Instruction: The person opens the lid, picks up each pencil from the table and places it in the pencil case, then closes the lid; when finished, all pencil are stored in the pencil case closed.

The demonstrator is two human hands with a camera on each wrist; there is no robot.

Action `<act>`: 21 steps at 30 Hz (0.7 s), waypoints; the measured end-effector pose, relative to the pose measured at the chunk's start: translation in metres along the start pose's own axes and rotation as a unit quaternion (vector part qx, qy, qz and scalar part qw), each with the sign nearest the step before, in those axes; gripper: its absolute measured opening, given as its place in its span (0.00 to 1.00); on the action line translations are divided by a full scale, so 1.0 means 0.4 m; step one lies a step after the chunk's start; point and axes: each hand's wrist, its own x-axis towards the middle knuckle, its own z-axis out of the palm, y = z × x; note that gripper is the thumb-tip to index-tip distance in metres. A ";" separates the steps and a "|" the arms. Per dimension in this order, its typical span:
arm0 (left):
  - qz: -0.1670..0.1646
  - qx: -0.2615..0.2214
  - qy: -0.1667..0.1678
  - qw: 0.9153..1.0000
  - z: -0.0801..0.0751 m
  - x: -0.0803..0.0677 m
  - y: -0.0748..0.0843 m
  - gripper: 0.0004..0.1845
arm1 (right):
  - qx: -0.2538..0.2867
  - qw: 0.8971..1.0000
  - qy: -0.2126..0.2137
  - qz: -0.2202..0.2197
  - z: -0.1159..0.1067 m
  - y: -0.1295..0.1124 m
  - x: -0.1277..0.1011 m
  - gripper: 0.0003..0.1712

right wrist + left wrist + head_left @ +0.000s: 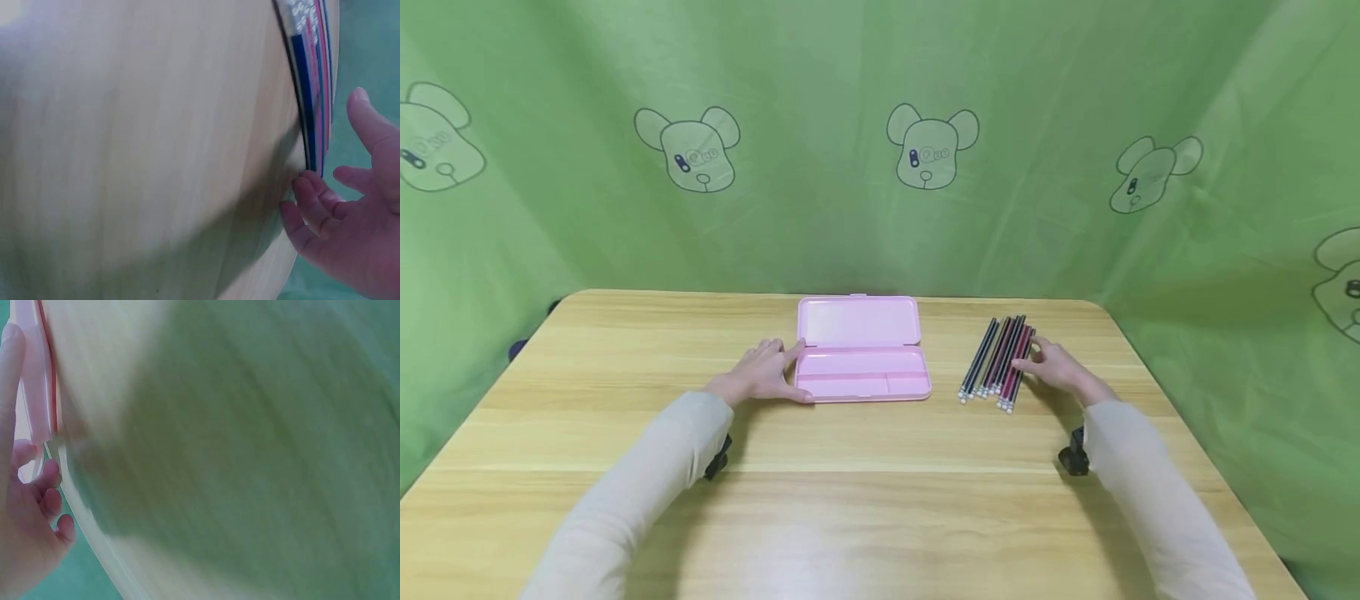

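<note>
Resting against the left end of the pink pencil case [862,358], the left hand [765,374] is seen with its fingers loosely extended, forefinger and thumb laid along the case's short edge; nothing is pinched or lifted. From the left wrist view the same contact is confirmed: a straight finger [9,381] is pressed flat beside the pink wall of the case [34,375], while the other fingers are curled slightly under the palm (the picture is heavily blurred, so finer detail cannot be told).

Over on the other side, the right hand [1058,367] is laid at the right edge of the bundle of pencils [997,363], fingertips touching the outermost pencils, the fingers relaxed and a little spread. No pencil is gripped. In the right wrist view the fingertips [306,187] are seen just at the dark and red shafts of the pencils [310,94], and the thumb is held apart from them.

The case is found lying open near the middle of the wooden table [850,483], lid hinged back away from the person, its divided tray facing up. The pencils are gathered in a slanting row just to its right, white ends toward the person, well apart from the case. Behind the table, a green curtain [1045,117] printed with bear heads is hung.
</note>
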 end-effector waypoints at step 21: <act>0.004 -0.016 -0.004 1.000 -0.002 0.000 -0.009 0.57 | 0.025 1.000 -0.004 -0.009 -0.002 0.020 0.011 0.45</act>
